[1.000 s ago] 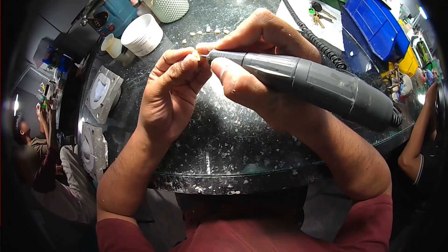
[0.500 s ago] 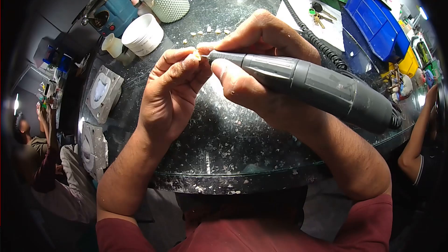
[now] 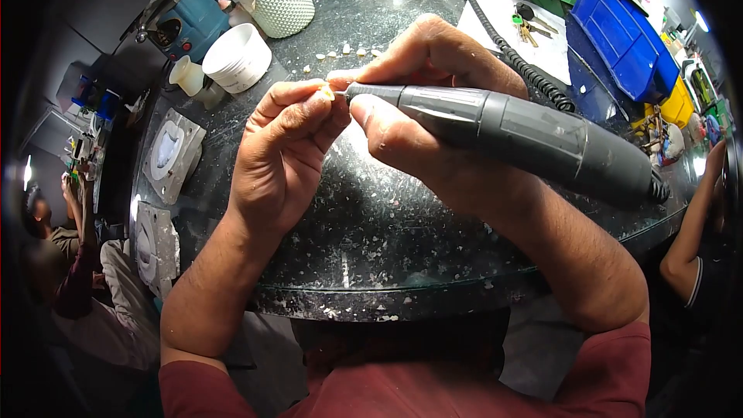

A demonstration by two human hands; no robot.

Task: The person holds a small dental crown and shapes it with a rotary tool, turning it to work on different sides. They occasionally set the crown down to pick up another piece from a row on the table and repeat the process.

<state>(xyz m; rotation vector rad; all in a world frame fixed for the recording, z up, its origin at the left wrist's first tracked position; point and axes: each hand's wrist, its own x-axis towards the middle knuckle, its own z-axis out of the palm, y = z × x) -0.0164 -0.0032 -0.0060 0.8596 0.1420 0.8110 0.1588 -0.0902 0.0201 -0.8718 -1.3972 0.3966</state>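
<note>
My left hand [image 3: 282, 139] pinches a tiny artificial tooth [image 3: 328, 93], yellowish white, between thumb and fingertips. My right hand [image 3: 410, 124] is closed around a black rotary handpiece [image 3: 534, 135], which slants down to the right. The thin bur [image 3: 340, 93] at its nose meets or nearly meets the tooth; actual contact is too small to tell. Both hands are close together above the dark, dust-speckled table [image 3: 371, 240]. Just beyond them lies a row of several small loose teeth [image 3: 346, 50].
Two plaster moulds [image 3: 172, 151] lie at the left edge. Behind them are a white tub [image 3: 236, 58], a basket of tools [image 3: 282, 0] and a blue machine [image 3: 193, 19]. A coiled cord [image 3: 515, 58], keys [image 3: 530, 27] and a blue bin [image 3: 623, 39] occupy the right. Other people sit at both sides.
The rear of the handpiece has swung slightly up and to the right, with my right hand tilting along. My left hand and the tooth stay almost in place.
</note>
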